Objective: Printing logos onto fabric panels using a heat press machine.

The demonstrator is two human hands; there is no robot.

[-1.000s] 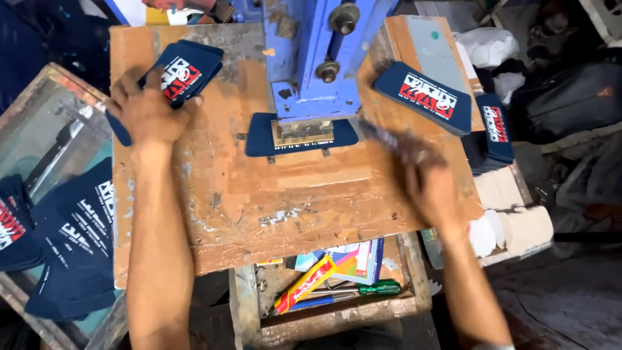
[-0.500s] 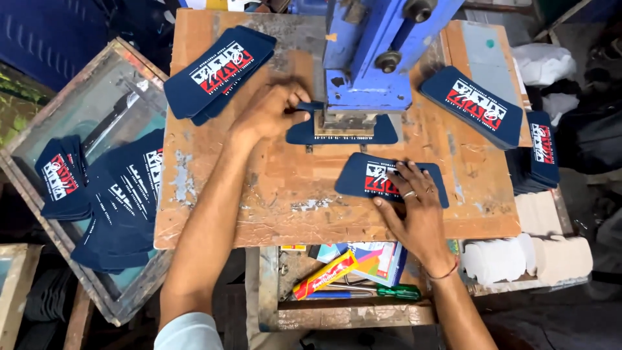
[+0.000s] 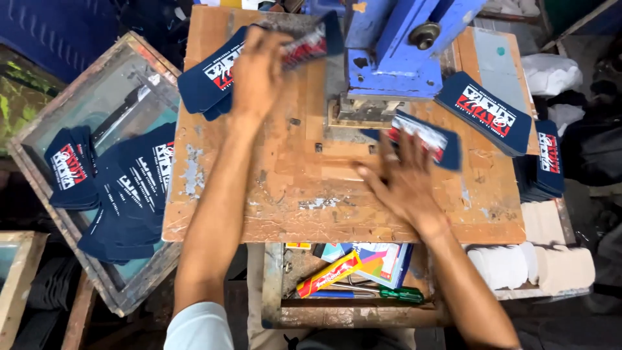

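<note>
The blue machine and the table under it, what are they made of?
The blue machine looks like painted metal: thick flat plates, a round bolt, and chipped paint. The table looks like plain wood, worn and scratched, with pale scraped patches. The dark blue pieces with red and white print seem to be cloth, though that is less sure.

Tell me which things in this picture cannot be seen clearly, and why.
- Left hand, head view: blurred, and it covers part of the dark blue piece, so its grip is unclear.
- Right hand, head view: blurred; whether it presses the printed piece cannot be told.
- Blue press: its top is cut off by the upper edge.
- Shelf items: half hidden under the wooden table.
</note>
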